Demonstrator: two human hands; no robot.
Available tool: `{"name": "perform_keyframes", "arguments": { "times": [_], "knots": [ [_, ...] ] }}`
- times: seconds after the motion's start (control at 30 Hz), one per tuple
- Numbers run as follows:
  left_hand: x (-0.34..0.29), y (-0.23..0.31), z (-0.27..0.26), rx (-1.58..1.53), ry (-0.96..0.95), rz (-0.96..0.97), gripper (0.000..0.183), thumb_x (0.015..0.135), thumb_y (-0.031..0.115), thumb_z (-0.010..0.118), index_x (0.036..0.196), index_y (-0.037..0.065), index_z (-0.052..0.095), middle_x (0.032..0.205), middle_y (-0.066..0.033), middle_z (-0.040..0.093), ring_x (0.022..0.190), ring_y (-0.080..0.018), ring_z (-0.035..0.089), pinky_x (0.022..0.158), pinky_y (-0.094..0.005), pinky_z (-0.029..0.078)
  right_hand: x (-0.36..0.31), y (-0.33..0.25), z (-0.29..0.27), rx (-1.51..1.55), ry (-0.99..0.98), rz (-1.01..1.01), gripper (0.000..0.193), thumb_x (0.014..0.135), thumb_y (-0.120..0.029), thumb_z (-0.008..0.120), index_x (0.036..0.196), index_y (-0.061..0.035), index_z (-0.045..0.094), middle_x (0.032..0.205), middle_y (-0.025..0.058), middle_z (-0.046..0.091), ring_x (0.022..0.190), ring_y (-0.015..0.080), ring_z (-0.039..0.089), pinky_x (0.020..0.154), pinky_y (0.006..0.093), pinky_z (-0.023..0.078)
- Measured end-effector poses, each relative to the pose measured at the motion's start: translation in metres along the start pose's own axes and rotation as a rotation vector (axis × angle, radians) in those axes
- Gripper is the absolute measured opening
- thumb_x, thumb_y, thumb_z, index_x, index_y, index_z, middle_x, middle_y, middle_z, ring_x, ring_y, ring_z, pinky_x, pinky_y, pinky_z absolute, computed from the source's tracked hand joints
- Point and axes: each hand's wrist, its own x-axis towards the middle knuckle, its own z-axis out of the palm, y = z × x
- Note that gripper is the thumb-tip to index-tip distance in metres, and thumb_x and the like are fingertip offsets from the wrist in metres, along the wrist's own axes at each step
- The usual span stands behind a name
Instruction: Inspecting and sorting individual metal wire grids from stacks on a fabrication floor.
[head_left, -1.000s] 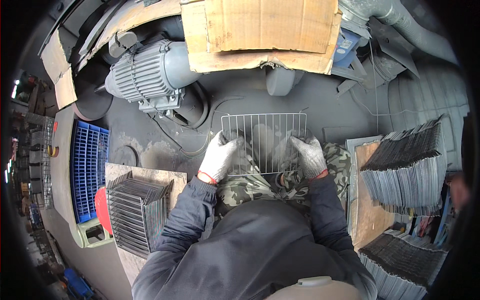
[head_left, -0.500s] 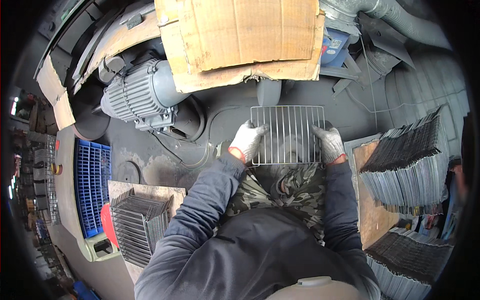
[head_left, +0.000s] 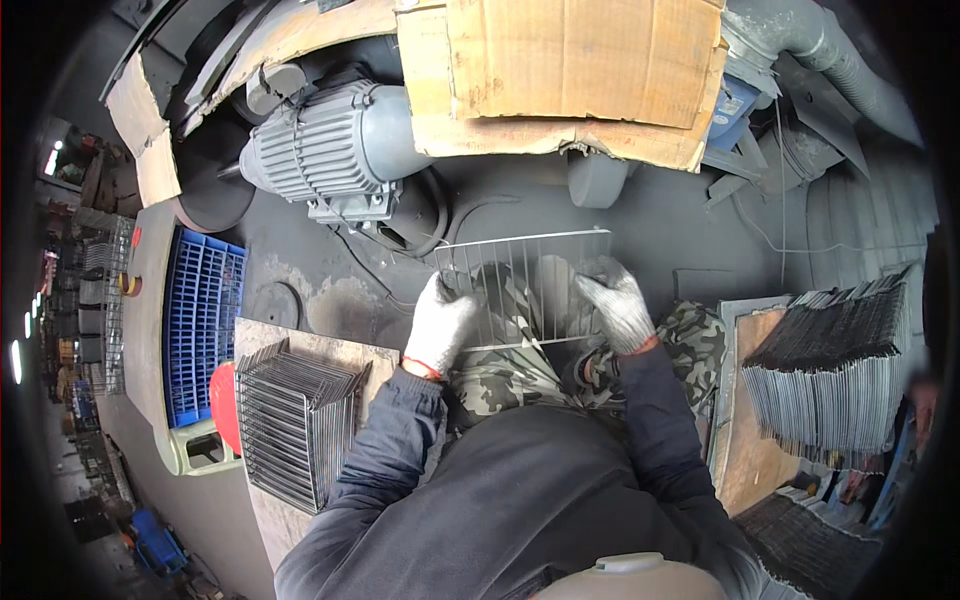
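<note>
A rectangular wire rack [head_left: 540,290] of thin metal bars is held between my two hands, low in front of my body and over my legs. My left hand [head_left: 438,325], in a whitish knit glove with a red cuff edge, grips its left side. On the opposite side, my right hand [head_left: 618,305], gloved the same way, has its fingers and thumb at the rack's edge; they are slightly blurred. The rack sits a little tilted. To my left, a stack of similar dark wire racks [head_left: 300,430] rests on a board [head_left: 375,362].
More racks are piled in a tall stack [head_left: 825,375] at right, with another stack [head_left: 810,540] below. Ahead stand a grey electric motor [head_left: 320,150], cardboard sheets [head_left: 570,70] and a rounded grey part [head_left: 597,180] beneath them. A blue plastic crate [head_left: 205,330] is at far left.
The rack has moved left with both hands and now tilts, where it was nearly square to me. My view has turned a little, so the surroundings appear shifted right.
</note>
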Motion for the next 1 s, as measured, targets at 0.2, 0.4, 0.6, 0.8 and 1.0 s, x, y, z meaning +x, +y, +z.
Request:
{"name": "perform_keyframes", "arguments": {
  "times": [0.2, 0.4, 0.6, 0.8, 1.0],
  "knots": [
    [-0.005, -0.013, 0.037, 0.101, -0.064, 0.292, 0.022, 0.092, -0.002, 0.076, 0.113, 0.001, 0.069, 0.102, -0.0042, 0.073, 0.09, -0.0101, 0.066, 0.082, -0.0275, 0.055, -0.059, -0.032, -0.024, -0.026, 0.126, -0.037, 0.022, 0.094, 0.003, 0.08, 0.114, 0.0, 0.074, 0.112, 0.0067, 0.077, 0.103, 0.015, 0.07, 0.095, 0.0316, 0.057],
    [-0.006, -0.012, 0.062, 0.115, -0.103, 0.392, 0.021, 0.091, -0.001, 0.079, 0.111, 0.0, 0.071, 0.107, -0.0083, 0.075, 0.093, -0.0158, 0.07, 0.087, -0.0303, 0.057, -0.092, -0.042, -0.034, -0.11, 0.213, -0.223, 0.022, 0.095, 0.001, 0.079, 0.116, -0.0029, 0.076, 0.108, 0.0046, 0.078, 0.1, 0.0142, 0.071, 0.091, 0.0318, 0.057],
    [-0.015, -0.008, 0.059, 0.149, -0.066, 0.373, 0.022, 0.09, -0.001, 0.08, 0.11, 0.0, 0.072, 0.11, -0.0099, 0.076, 0.099, -0.0165, 0.071, 0.09, -0.0311, 0.057, -0.091, -0.037, -0.035, -0.123, 0.203, -0.221, 0.019, 0.094, 0.005, 0.078, 0.112, -0.0006, 0.076, 0.111, 0.0078, 0.078, 0.101, 0.0195, 0.073, 0.094, 0.0326, 0.059],
    [-0.02, -0.008, 0.05, 0.176, 0.002, 0.418, 0.025, 0.09, 0.001, 0.079, 0.114, 0.0, 0.071, 0.104, -0.0083, 0.077, 0.094, -0.0165, 0.071, 0.087, -0.0313, 0.058, -0.083, -0.034, -0.026, -0.115, 0.148, -0.188, 0.019, 0.094, 0.003, 0.078, 0.112, -0.0013, 0.077, 0.112, 0.0063, 0.077, 0.101, 0.0172, 0.073, 0.093, 0.0325, 0.058],
    [-0.011, 0.002, 0.043, 0.171, -0.149, 0.16, 0.027, 0.089, 0.004, 0.074, 0.115, -0.001, 0.069, 0.103, -0.0098, 0.076, 0.09, -0.0166, 0.072, 0.083, -0.031, 0.059, -0.079, -0.052, -0.025, -0.114, 0.135, 0.01, 0.028, 0.101, -0.008, 0.074, 0.129, -0.0011, 0.071, 0.115, 0.0053, 0.076, 0.104, 0.013, 0.071, 0.091, 0.0284, 0.057]
  ]
}}
